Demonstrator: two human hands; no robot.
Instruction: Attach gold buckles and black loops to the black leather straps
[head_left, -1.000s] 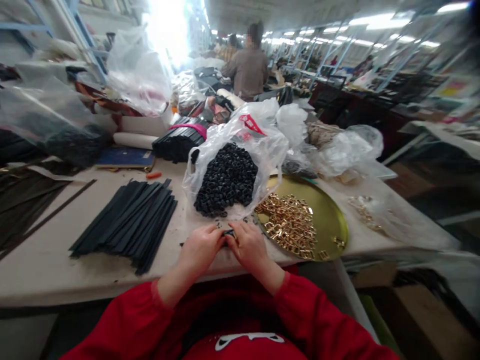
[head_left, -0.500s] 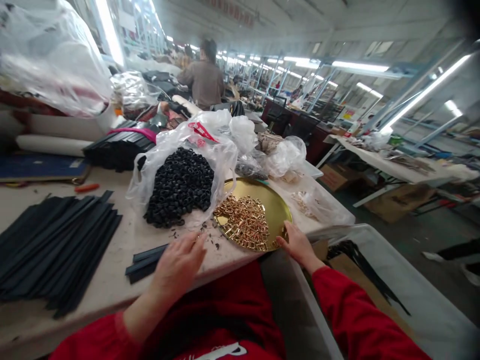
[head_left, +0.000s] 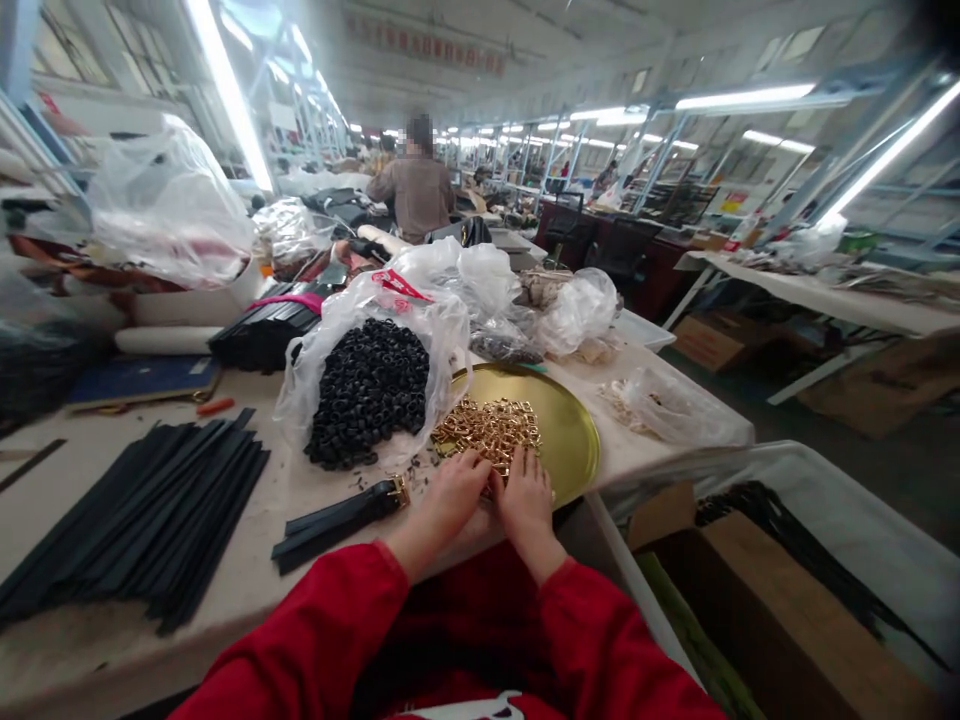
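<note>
Head view, sole entry, as I log it from my remote station, with the gold tray [head_left: 566, 425] as landmark. Item: small gold fittings [head_left: 491, 425], loose heap, in the tray's left half. Item: left hand [head_left: 454, 490], at the tray's near edge; grip curled, and I cannot tell whether it pinches a fitting. Item: right hand [head_left: 527, 490], shifted since half a second ago from the tray's right rim to the heap's near side, close beside the left; fingers together, pointing down, contents of the grip hidden from me. Item: black strap [head_left: 334, 522] with gold buckle [head_left: 399, 490], left of the tray on the tabletop [head_left: 630, 455], now released, its buckle uncovered. Meaning, in my judgement: handling has passed from strap to fittings. Item: black loops [head_left: 371, 390] in a clear bag [head_left: 450, 325], just left of the tray. Item: black strips [head_left: 142, 525], fanned, farther left.
</note>
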